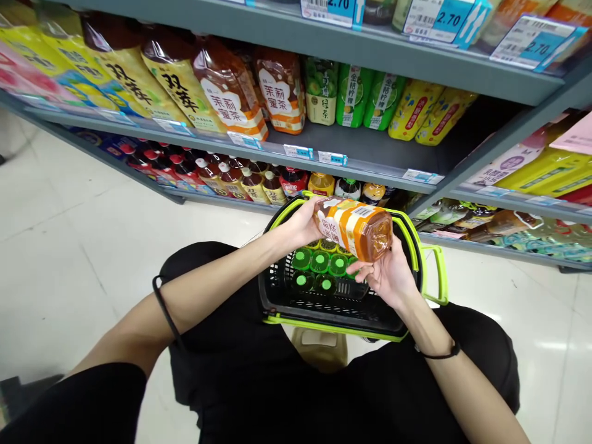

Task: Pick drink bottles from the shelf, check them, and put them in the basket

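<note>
Between my two hands is a large bottle of amber tea (pixel 354 227) with an orange and white label, tilted on its side above the basket. My left hand (pixel 308 221) is wrapped round its neck end, whose cap is hidden. At the base end, my right hand (pixel 388 271) supports the bottle from beneath and the side, its fingers partly curled. Below, the black shopping basket (pixel 319 313) with lime-green handles holds several bottles with green caps (pixel 320 262) standing upright in rows, and some yellow ones behind them.
A grey shelf (pixel 370 148) ahead carries large bottles of tea and juice, among them more orange-labelled tea bottles (pixel 280 92). Smaller bottles (pixel 252 182) line the bottom level. Price tags (pixel 298 152) run along the shelf edges. My knees flank the basket on the pale tiled floor (pixel 69 246).
</note>
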A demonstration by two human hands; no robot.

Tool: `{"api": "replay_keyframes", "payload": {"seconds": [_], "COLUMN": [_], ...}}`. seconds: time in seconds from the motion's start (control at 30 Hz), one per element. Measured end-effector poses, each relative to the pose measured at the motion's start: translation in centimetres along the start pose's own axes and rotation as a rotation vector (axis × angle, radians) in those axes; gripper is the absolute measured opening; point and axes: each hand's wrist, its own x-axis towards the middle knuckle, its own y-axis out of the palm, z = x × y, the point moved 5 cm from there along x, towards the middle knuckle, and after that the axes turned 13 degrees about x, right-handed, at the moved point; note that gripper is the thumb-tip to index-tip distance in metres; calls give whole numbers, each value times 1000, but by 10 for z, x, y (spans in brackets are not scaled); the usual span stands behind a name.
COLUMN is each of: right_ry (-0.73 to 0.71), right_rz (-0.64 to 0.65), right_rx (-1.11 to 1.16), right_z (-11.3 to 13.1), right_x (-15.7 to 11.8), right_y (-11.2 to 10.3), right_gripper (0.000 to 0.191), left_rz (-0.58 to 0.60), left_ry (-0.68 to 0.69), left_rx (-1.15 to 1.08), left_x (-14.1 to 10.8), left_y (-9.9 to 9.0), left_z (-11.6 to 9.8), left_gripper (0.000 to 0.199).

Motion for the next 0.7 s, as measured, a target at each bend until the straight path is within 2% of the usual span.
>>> {"api": "replay_keyframes", "payload": {"seconds": [0.07,0.13,0.2,0.27,0.43,0.6,0.7], "right_ry": [-89,-263,-446,-552,-571,-593,-523], "right_rz": [17,42,61,92,204,241,294], "right_rx": [-41,-108,-181,-215,-230,-184,-130], "right_z": [3,8,13,15,12,16,22], "right_x": [-1,-2,-4,-5,-1,1,0], "right_y": [2,4,5,5,4,-5,-10], "right_gripper": [90,77,60,55,56,50,39], "left_rz": [33,23,4,7,48,134,73], "left_ry": [112,232,313,368,489,703,807], "left_rx": [-81,-130,-116,-59,98,249,435], "left_x": [-2,-5,-8,-10,-14,-38,-53], "left_y": [3,2,1,0,-1,6,6], "left_z": [-9,-19,-28,-35,-44,-63,-75], "left_gripper": [21,26,35,40,41,46,48]}}
